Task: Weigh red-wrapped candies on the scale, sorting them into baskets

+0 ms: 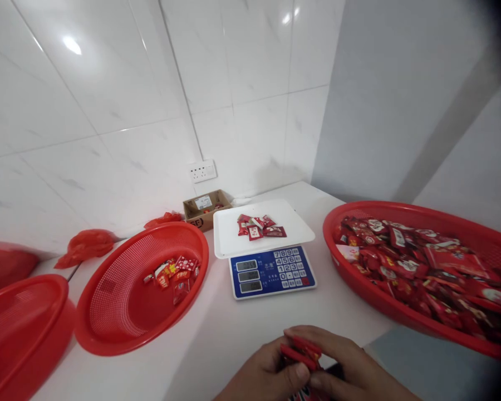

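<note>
In the head view, my left hand (263, 374) and my right hand (350, 365) are close together at the front edge of the table. Between their fingers they grip small red wrapped snack packets (300, 353); my fingers partly hide them, so the exact number is unclear. Below them a bit of dark and red material with white lettering shows, too covered to name. Beyond the hands stands a blue digital scale (271, 273). Several red packets (256, 227) lie in a small heap on its white tray (229, 236).
On the right a large red basket (401, 320) is heaped with red packets. A red colander (112, 334) with several packets sits left of the scale, and another red basket (33, 345) stands farther left. Behind are a cardboard box (200, 223) and red plastic bags (86, 245).
</note>
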{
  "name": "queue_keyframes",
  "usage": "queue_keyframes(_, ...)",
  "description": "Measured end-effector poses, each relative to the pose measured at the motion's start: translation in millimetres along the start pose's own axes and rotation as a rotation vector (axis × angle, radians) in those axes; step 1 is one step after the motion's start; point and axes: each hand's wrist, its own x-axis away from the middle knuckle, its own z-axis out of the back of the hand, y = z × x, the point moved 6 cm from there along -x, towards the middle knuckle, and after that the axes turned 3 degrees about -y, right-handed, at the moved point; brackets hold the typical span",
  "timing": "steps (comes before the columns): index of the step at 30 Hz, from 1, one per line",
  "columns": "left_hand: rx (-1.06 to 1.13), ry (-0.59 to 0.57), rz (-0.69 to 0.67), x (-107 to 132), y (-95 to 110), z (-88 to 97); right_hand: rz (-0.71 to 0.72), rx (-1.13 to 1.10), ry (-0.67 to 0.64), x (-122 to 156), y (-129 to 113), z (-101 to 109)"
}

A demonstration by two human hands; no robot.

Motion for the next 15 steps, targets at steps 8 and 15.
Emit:
queue_keyframes(8,0.169,0.054,-0.009,-1,-8,2.7,0.114,-0.046,0.081,-1,-9,-1)
queue_keyframes(15,0.227,0.099,-0.036,-5,-13,7.0,0.126,-0.059,0.103,-3,-12,-2)
